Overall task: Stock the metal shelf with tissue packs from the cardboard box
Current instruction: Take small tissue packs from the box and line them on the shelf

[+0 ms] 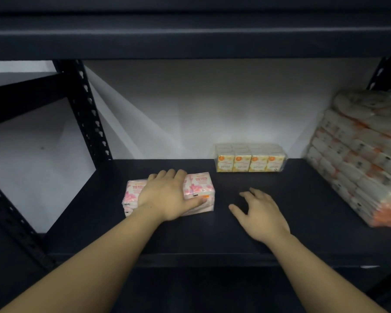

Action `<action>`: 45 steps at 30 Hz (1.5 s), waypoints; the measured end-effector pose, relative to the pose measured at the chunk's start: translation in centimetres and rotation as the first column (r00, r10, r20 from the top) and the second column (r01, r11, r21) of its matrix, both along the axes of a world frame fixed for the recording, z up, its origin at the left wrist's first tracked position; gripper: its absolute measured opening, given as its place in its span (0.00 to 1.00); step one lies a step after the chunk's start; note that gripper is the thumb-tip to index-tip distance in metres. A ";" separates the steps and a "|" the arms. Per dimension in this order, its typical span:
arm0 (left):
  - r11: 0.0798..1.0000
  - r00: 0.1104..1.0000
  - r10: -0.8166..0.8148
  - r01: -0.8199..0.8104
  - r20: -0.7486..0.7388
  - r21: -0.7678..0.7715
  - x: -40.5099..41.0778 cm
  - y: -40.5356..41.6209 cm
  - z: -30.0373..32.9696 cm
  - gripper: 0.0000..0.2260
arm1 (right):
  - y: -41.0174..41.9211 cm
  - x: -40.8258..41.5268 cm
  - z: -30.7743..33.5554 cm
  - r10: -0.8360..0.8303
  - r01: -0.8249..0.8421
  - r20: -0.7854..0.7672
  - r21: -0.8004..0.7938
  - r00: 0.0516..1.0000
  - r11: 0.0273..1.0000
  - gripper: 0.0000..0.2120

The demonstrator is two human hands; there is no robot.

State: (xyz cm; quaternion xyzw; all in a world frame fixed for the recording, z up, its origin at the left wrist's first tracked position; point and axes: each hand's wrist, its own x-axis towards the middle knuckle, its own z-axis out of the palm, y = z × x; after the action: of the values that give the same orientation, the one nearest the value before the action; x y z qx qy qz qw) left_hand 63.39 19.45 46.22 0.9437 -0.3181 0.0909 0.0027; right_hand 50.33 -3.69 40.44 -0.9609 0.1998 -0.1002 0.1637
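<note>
A pink-and-white tissue pack (pixel 201 186) lies on the dark metal shelf (pixel 246 222), left of middle. My left hand (pixel 167 197) lies over its top, fingers wrapped over the far edge and thumb against the near right side. My right hand (pixel 261 213) hovers just above the shelf board to the right of the pack, fingers spread and loosely bent, holding nothing. A yellow multi-pack of small tissue packs (pixel 250 158) stands at the back of the shelf. The cardboard box is out of view.
A tall stack of white-and-orange tissue packs (pixel 359 159) fills the shelf's right end. The upper shelf board (pixel 190 35) hangs low overhead. A perforated black upright (pixel 88 114) stands at the back left, with a white wall behind.
</note>
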 end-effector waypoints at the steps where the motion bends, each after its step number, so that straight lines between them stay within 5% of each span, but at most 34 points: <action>1: 1.000 1.000 -0.002 0.002 -0.001 -0.001 0.0 0.0 0.1 0.43 | 0.1 -0.3 0.0 0.008 -0.008 0.011 0.005 1.000 1.000 0.31; 14: 0.993 0.998 -0.034 0.040 0.053 -0.112 -2.5 1.0 -0.5 0.33 | 0.0 -0.8 0.6 0.008 -0.009 0.036 0.030 0.999 1.000 0.28; 20: 0.950 0.995 -0.029 0.059 0.100 -0.307 -6.0 1.9 -1.1 0.32 | -0.1 -0.9 0.6 -0.018 0.011 0.085 0.079 0.996 0.997 0.27; 24: 0.970 0.997 -0.066 0.057 -0.028 -0.236 -7.1 2.9 1.1 0.28 | -0.1 -0.9 0.6 -0.029 0.018 0.112 0.099 0.993 0.995 0.24; 29: 0.979 0.887 -0.196 0.155 -0.418 -0.129 -5.5 5.1 4.3 0.34 | -0.1 -1.0 0.5 -0.023 0.009 0.140 0.101 0.990 0.995 0.23; 35: 0.965 0.830 -0.255 0.249 -0.496 -0.079 -3.8 5.5 6.0 0.33 | 0.0 -1.1 0.4 -0.008 -0.001 0.135 0.066 0.991 0.998 0.22; 45: 0.990 0.956 0.132 -0.139 -0.263 -0.008 -2.5 2.6 5.9 0.44 | -0.2 -0.8 0.2 0.029 -0.029 0.118 -0.002 0.993 1.000 0.19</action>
State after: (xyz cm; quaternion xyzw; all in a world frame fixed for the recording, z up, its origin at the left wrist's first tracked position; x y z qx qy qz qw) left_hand 60.84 22.05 52.08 0.9668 -0.2483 -0.0303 0.0512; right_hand 49.50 -3.85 40.59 -0.9561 0.1756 -0.1542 0.1766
